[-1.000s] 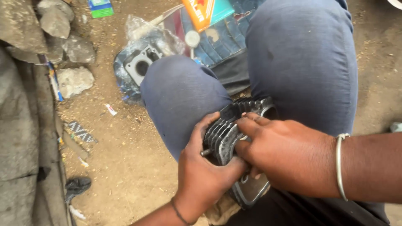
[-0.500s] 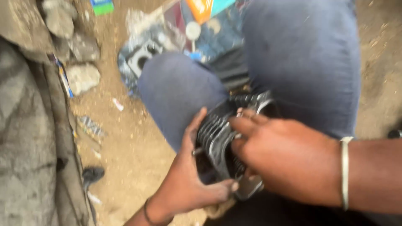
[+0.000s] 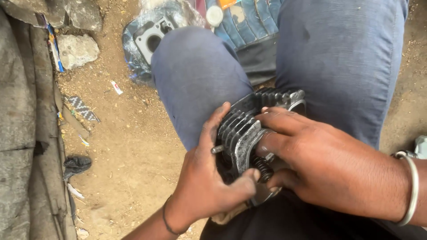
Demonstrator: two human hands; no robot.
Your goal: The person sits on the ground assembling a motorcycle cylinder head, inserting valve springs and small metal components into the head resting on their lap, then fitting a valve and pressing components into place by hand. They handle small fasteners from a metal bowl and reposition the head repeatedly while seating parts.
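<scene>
Both hands, left (image 3: 202, 184) and right (image 3: 329, 166), grip a finned engine part (image 3: 242, 129) over blue-trousered knees (image 3: 200, 75); bare dirt ground (image 3: 124, 146), rocks (image 3: 75, 49) at upper left.

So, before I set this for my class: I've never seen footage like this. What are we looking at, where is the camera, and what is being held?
The camera sits on a person's head and looks down at their own lap and two bare hands. They sit above a dirt ground, knees in blue trousers. Both hands grip a dark finned metal engine part between the knees. The left hand holds its side, thumb near a small coil spring; the right hand, a metal bangle on its wrist, covers it from the other side. On the ground lie stones, scraps of litter and a flat grey gasket-like piece in clear plastic.
</scene>
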